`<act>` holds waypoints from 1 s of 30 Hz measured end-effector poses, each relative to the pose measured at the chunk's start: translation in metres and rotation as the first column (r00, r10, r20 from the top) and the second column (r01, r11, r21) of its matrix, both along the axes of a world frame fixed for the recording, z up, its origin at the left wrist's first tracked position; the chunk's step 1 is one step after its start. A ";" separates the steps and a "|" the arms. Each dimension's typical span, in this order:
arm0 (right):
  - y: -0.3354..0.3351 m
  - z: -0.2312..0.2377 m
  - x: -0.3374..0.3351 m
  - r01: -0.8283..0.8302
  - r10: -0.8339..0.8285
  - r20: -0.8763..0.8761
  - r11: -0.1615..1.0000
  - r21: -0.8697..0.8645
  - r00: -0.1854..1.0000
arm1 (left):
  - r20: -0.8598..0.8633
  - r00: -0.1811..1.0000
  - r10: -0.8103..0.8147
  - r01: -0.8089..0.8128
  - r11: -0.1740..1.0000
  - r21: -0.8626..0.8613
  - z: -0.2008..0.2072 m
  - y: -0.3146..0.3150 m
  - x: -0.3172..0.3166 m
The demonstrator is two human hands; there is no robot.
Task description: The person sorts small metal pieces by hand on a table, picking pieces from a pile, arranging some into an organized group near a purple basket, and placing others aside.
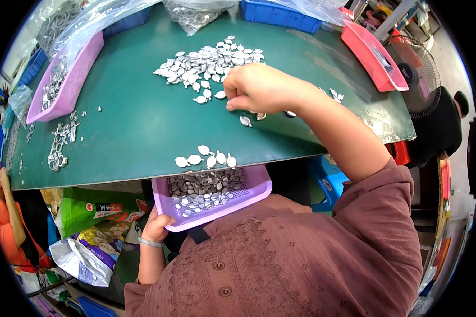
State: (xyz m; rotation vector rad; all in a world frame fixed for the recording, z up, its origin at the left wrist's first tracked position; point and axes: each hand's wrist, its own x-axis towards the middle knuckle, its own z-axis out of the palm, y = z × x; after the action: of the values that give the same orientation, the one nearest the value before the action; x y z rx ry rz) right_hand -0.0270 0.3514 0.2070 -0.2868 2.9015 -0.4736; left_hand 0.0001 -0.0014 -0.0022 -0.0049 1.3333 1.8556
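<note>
My left hand (156, 227) grips the near left corner of a purple plastic basket (264, 186), just below the table's front edge. Many small oval silver metal pieces (203, 185) lie in the basket. Over the table, my right hand (255, 89) is curled with thumb and fingers drawn together; whatever is between them is hidden. Beyond it spreads a heap of similar oval pieces (206, 64), with small tabs at their ends. A few loose ones (245, 121) lie beneath and beside this hand. Several more pieces (211, 160) sit at the table edge above the basket.
On the green table (127, 132), a purple tray (92, 55) of metal parts stands left, near scattered ring-shaped parts (58, 158). A pink tray (367, 58) stands right, beside a fan (423, 74). Blue bins (280, 15) line the back. Another person's orange sleeve (4, 227) shows far left.
</note>
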 end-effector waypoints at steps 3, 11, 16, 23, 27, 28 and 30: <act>0.012 -0.002 -0.007 -0.076 0.051 -0.261 0.993 -0.086 0.964 | -0.005 1.000 -0.006 0.006 1.000 0.005 0.001 0.001 0.000; 0.008 -0.003 -0.018 -0.037 0.029 -0.140 0.997 -0.060 0.990 | -0.007 1.000 -0.008 0.008 1.000 0.012 0.001 0.000 0.000; 0.007 -0.006 -0.022 -0.017 0.003 -0.168 0.996 -0.083 0.986 | -0.011 1.000 -0.013 0.013 1.000 0.016 0.004 0.003 0.000; -0.002 -0.001 -0.021 -0.071 0.066 -0.097 0.996 -0.056 0.993 | 0.004 1.000 -0.012 0.012 1.000 0.022 0.008 0.003 0.001; -0.003 0.002 -0.023 -0.091 0.080 -0.117 0.992 -0.091 0.990 | 0.007 1.000 -0.020 0.020 0.999 0.030 0.007 0.002 0.001; -0.005 0.000 -0.024 -0.093 0.082 -0.119 0.991 -0.092 0.990 | 0.009 1.000 -0.026 0.026 0.999 0.030 0.006 0.001 0.001; -0.011 -0.008 -0.028 -0.080 0.065 -0.215 0.995 -0.063 0.975 | 0.008 1.000 -0.026 0.026 0.999 0.036 0.007 0.003 0.000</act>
State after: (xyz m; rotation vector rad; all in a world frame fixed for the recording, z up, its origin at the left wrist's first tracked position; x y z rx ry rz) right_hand -0.0552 0.3407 0.1991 -0.4810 3.0706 -0.5681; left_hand 0.0005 0.0012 0.0053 0.0234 1.2881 1.8554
